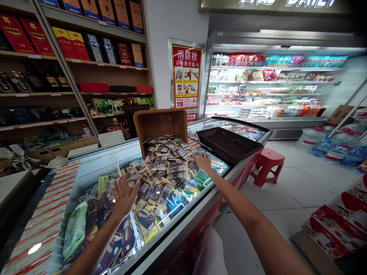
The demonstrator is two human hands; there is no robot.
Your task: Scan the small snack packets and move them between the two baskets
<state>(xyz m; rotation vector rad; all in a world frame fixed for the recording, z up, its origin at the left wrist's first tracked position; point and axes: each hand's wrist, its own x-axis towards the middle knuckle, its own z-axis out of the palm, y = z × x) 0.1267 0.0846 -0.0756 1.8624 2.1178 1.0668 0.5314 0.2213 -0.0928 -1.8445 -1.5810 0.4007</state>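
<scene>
A pile of small clear packets [169,168] with yellowish edges and dark contents spills from a brown woven basket [160,118]. The basket lies tipped on its side on the glass top of a chest freezer [94,168], its mouth facing me. At the pile's left edge, my left hand [124,194] is open with fingers spread, holding nothing. My right hand [203,162] lies by the pile's right edge, fingers stretched out at the packets; whether they touch is hard to see. Wrapped frozen goods [147,225] show through the glass below.
A dark woven tray [229,143] rests on the freezer's right part. Beside the freezer is a red plastic stool [269,164]. Shelves of boxed goods [106,49] stand at the left, a lit refrigerated display [272,80] at the back. Red-and-white packs [341,217] are stacked at the right.
</scene>
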